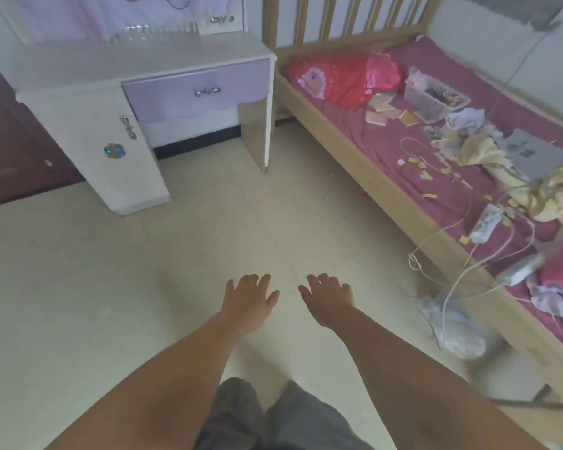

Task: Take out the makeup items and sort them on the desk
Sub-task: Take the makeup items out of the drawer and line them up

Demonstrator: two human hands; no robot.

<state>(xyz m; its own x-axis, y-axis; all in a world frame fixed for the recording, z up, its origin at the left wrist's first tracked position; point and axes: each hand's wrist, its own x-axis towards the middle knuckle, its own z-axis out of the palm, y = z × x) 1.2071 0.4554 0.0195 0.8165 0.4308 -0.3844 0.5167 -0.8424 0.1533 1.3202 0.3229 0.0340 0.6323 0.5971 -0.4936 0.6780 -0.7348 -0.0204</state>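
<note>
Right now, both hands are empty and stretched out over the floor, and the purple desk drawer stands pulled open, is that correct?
Not quite: the head view shows the purple drawer closed. The left hand and right hand are indeed empty, stretched out over the floor.

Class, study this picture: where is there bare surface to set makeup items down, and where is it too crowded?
The white desk top, between the lace-edged cloth at the back and the purple drawer in front, is bare. The floor between desk and bed is free too. The bed is crowded: basket, cards, cables, clothes. Both the left hand and the right hand hold nothing.
</note>
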